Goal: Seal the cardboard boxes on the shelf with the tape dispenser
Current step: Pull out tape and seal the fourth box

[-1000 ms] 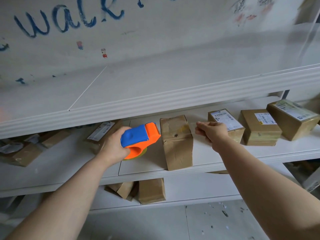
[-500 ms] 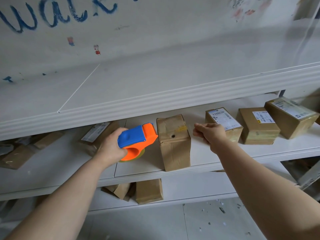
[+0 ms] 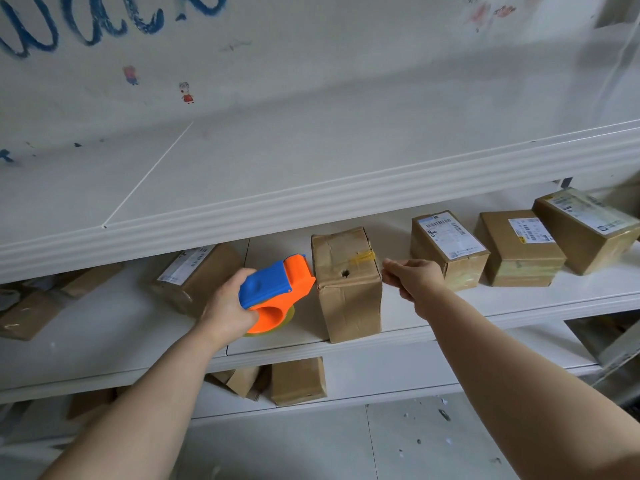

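A dented brown cardboard box [image 3: 348, 292] stands upright near the front of the middle white shelf [image 3: 450, 317]; it has a small hole and a yellowish tape strip on top. My left hand [image 3: 225, 306] grips an orange and blue tape dispenser [image 3: 277, 289], whose orange nose touches the box's upper left edge. My right hand [image 3: 414, 277] is curled at the box's upper right corner, fingers pinched together; whether it holds a tape end is too small to tell.
Three labelled boxes [image 3: 448, 247] [image 3: 519, 247] [image 3: 585, 226] sit to the right on the same shelf, another [image 3: 194, 275] to the left. More boxes [image 3: 298, 381] lie on the lower shelf. The upper shelf's edge [image 3: 311, 206] overhangs closely.
The dispenser has moved right until its nose meets the box's left edge. My right hand has closed in on the box's right corner.
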`<state>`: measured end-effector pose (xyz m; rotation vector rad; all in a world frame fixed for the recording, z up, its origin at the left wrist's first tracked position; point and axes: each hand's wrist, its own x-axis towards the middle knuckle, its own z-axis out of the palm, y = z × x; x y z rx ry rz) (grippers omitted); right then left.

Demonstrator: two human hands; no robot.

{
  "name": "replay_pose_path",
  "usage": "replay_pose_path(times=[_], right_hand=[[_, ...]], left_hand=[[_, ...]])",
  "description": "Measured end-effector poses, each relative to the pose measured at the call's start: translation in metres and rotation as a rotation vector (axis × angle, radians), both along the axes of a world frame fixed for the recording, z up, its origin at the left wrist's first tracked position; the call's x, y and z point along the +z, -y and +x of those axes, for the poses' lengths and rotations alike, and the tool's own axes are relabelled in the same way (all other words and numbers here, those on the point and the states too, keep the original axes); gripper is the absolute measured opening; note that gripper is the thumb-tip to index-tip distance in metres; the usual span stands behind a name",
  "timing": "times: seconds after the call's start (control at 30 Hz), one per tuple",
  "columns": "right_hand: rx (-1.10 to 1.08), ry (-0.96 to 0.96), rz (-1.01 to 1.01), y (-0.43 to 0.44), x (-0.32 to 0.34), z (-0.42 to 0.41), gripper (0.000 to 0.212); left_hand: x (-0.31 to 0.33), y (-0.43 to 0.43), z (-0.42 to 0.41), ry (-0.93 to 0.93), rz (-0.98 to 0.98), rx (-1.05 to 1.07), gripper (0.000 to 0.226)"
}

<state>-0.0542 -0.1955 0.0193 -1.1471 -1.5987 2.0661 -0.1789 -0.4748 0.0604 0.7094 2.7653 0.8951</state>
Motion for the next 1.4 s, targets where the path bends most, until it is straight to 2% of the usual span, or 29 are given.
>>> replay_pose_path(times=[0.17, 0.4, 0.43, 0.5, 0.53, 0.57, 0.67, 0.7, 0.83, 0.93, 1.0, 1.07, 1.13, 1.23, 1.3, 1.4], right_hand=[[-0.090, -0.070, -0.010, 0.014, -0.014, -0.004, 0.012], [-0.267, -0.062, 0.104, 0.029, -0.021, -0.014, 0.013], [-0.279, -0.040, 0.115, 0.032, -0.022, -0.015, 0.021], [-0.287, 0.037, 0.078, 0.036, -0.026, -0.016, 0.057], [-0.276, 0.075, 0.069, 0.037, -0.031, -0.015, 0.071], [-0.246, 0.091, 0.078, 0.038, -0.035, -0.014, 0.073], [-0.181, 0.034, 0.199, 0.037, -0.040, -0.007, 0.041], [-0.184, 0.008, 0.271, 0.037, -0.038, -0.005, 0.041], [0.048, -0.110, 0.445, 0.040, -0.033, 0.003, 0.067], [0.271, 0.130, 0.516, 0.039, -0.042, 0.014, 0.061], [0.263, 0.228, 0.517, 0.034, -0.042, 0.018, 0.060], [0.201, 0.178, 0.554, 0.029, -0.032, 0.018, 0.067], [0.199, 0.037, 0.694, 0.028, -0.014, 0.013, 0.073], [0.391, -0.020, 0.949, 0.032, -0.006, 0.005, 0.079], [0.467, 0.013, 0.889, 0.040, -0.011, 0.005, 0.086], [0.401, -0.005, 0.739, 0.055, -0.020, 0.006, 0.105]], left_hand=[[-0.016, -0.003, 0.003, 0.040, -0.036, 0.037, 0.056], [-0.027, -0.014, 0.004, 0.026, -0.070, 0.065, 0.056], [-0.028, -0.015, 0.004, 0.022, -0.075, 0.061, 0.057], [-0.029, -0.016, 0.002, 0.009, -0.078, 0.069, 0.059], [-0.030, -0.014, 0.003, 0.006, -0.081, 0.074, 0.059], [-0.030, -0.013, 0.003, 0.006, -0.085, 0.075, 0.059], [-0.030, -0.010, 0.003, 0.001, -0.104, 0.077, 0.062], [-0.030, -0.011, 0.003, 0.005, -0.104, 0.077, 0.062], [-0.029, -0.014, 0.007, 0.012, -0.108, 0.102, 0.061], [-0.028, -0.015, 0.010, 0.019, -0.117, 0.120, 0.060], [-0.028, -0.015, 0.013, 0.021, -0.116, 0.129, 0.060], [-0.028, -0.015, 0.015, 0.030, -0.109, 0.139, 0.061], [-0.029, -0.014, 0.018, 0.038, -0.097, 0.156, 0.062], [-0.034, -0.014, 0.023, 0.054, -0.073, 0.192, 0.059], [-0.040, -0.016, 0.030, 0.056, -0.052, 0.206, 0.055], [-0.043, -0.020, 0.036, 0.032, -0.030, 0.206, 0.056]])
